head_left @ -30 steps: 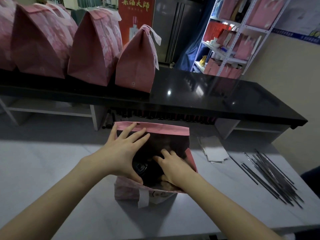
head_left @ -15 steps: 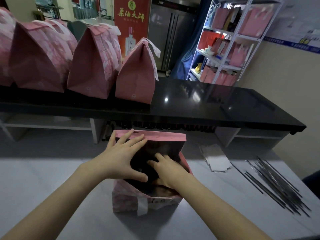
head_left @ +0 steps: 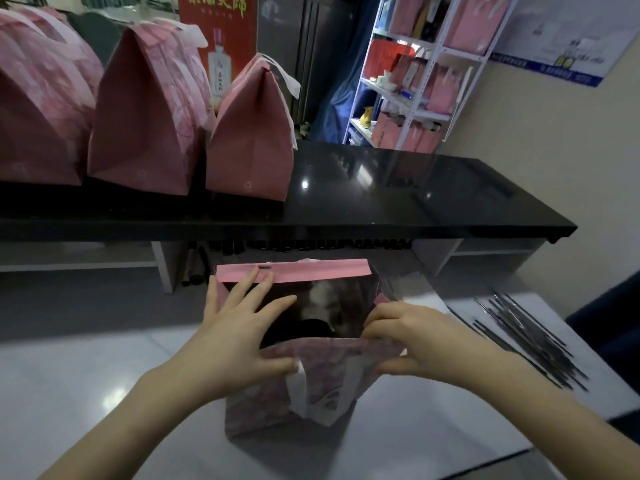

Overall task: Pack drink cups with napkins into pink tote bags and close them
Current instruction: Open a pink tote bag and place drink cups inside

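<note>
An open pink tote bag [head_left: 277, 403] stands on the white table in front of me. A dark cup lid [head_left: 311, 327] shows inside it, the rest of the contents lost in shadow. My left hand [head_left: 242, 337] grips the bag's left side, fingers spread over the far rim and thumb on the near rim. Over on the right, my right hand [head_left: 412, 341] pinches the near rim at its corner. A white handle strap [head_left: 298, 386] hangs down the front.
Three closed pink bags [head_left: 249, 140] stand in a row on the black counter [head_left: 415, 199] behind. Several dark straws [head_left: 526, 341] lie on the table [head_left: 86, 375] at right. A white shelf rack [head_left: 415, 74] with more pink bags stands at the back.
My right hand has come out of the bag and taken hold of the near rim at the right. The near rim now stands lifted. My left hand stays on the bag's left side.
</note>
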The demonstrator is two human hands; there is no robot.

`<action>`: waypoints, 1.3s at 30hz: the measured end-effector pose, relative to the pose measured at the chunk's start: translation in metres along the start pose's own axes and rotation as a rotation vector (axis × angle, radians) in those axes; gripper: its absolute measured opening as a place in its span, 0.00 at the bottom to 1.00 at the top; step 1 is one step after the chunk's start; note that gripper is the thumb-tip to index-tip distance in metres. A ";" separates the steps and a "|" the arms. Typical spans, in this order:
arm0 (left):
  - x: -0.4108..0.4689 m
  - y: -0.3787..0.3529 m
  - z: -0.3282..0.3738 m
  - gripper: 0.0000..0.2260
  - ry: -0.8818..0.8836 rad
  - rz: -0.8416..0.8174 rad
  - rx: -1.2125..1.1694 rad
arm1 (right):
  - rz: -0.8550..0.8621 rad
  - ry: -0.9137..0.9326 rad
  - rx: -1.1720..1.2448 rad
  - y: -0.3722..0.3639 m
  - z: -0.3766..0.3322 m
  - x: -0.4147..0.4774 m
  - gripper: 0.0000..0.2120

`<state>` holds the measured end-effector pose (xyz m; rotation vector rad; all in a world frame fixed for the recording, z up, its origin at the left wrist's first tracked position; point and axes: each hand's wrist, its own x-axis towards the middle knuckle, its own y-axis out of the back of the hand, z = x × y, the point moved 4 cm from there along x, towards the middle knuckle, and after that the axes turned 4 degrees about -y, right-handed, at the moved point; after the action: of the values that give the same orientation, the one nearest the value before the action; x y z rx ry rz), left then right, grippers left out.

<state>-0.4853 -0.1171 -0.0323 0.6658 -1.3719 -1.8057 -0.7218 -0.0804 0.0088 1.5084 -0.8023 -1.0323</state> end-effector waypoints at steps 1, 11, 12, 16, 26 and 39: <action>0.001 -0.001 -0.001 0.40 0.034 0.033 -0.009 | 0.041 0.012 -0.061 -0.003 0.001 0.001 0.14; 0.016 -0.006 -0.003 0.29 0.065 0.206 -0.101 | 0.379 0.046 -0.198 0.001 0.009 0.049 0.12; 0.019 -0.005 -0.004 0.29 0.067 0.217 -0.117 | 0.393 0.055 -0.192 0.002 0.013 0.053 0.12; 0.024 -0.001 -0.005 0.32 0.100 0.196 -0.129 | 0.411 0.141 -0.153 -0.001 0.025 0.055 0.12; 0.070 0.019 0.077 0.41 0.227 0.180 0.002 | 0.535 0.349 0.084 0.004 0.105 0.005 0.09; 0.262 -0.094 0.223 0.12 0.040 0.155 -0.134 | 0.074 -0.216 0.168 -0.096 0.328 0.023 0.13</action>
<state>-0.8338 -0.1930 -0.0483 0.5088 -1.2291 -1.7339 -1.0184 -0.2126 -0.1006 1.5109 -1.1124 -1.1068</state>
